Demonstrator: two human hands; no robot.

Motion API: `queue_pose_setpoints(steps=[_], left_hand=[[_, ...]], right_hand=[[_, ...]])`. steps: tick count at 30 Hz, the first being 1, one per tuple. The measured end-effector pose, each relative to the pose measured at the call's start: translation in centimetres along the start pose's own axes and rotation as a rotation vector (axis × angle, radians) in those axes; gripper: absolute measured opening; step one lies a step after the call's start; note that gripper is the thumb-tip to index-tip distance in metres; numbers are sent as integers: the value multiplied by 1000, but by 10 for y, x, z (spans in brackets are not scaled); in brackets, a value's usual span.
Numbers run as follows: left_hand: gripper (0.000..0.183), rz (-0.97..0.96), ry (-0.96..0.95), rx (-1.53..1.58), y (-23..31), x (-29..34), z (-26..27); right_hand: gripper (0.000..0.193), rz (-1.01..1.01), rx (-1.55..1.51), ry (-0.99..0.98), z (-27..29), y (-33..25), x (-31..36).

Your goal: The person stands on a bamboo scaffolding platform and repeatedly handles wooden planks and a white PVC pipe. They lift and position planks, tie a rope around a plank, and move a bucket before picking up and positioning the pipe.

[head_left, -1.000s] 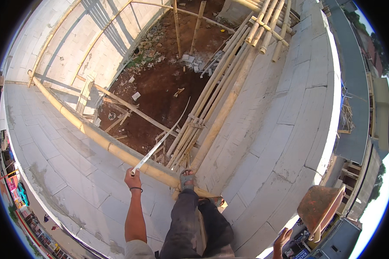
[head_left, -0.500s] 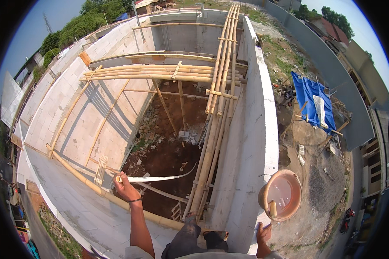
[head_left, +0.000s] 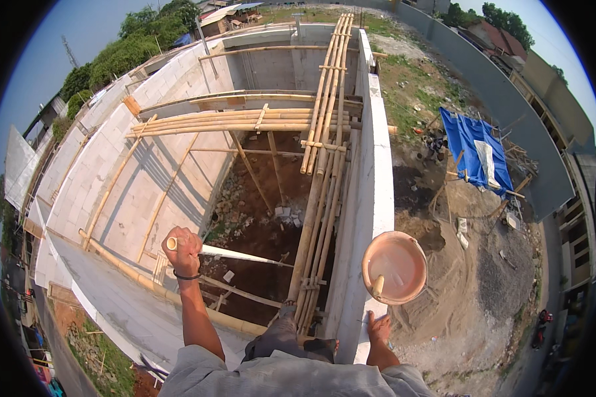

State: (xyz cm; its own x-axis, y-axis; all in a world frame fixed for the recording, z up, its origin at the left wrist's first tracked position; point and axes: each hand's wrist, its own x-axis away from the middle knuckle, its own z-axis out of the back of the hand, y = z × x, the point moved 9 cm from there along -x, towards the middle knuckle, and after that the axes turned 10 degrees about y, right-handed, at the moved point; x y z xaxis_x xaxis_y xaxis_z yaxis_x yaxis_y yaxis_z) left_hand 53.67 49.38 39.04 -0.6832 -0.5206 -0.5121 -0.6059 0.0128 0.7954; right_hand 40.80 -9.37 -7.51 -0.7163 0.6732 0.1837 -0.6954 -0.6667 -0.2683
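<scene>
My left hand (head_left: pixel 184 251) is raised over the inside of the building, closed round a long, thin whitish strip (head_left: pixel 242 254). A round, pale wooden-looking end pokes out on the thumb side, while the strip tapers away to the right; I cannot tell its exact kind. On the white block wall (head_left: pixel 377 218) to the right, my right hand (head_left: pixel 379 329) rests with its fingers stretched out over the top. Just beyond it stands a round reddish-brown bucket (head_left: pixel 420 264) with a pinkish wet mix inside. A tool's wooden handle (head_left: pixel 377 286) leans against the bucket's rim.
Bundled bamboo poles (head_left: pixel 311 231) run along the right wall, below my body. More bamboo poles (head_left: pixel 232 124) span the room. An earth floor (head_left: pixel 258 178) with rubble lies far below. Outside, a blue tarp (head_left: pixel 473 149) stands near sand and gravel piles (head_left: pixel 510 274).
My left hand has risen, and the whitish strip looks straighter and points more away from me. The view has shifted, so the bucket and right hand appear further left and higher.
</scene>
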Motion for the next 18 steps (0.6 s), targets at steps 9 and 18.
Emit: queue_pose_setpoints(steps=[9, 18], left_hand=[[48, 159, -206, -72, 3, 7, -61], [51, 201, -293, -201, 9, 19, -93]], right_hand=[[32, 575, -122, 190, 88, -58, 60], [56, 68, -528, -827, -10, -47, 181]])
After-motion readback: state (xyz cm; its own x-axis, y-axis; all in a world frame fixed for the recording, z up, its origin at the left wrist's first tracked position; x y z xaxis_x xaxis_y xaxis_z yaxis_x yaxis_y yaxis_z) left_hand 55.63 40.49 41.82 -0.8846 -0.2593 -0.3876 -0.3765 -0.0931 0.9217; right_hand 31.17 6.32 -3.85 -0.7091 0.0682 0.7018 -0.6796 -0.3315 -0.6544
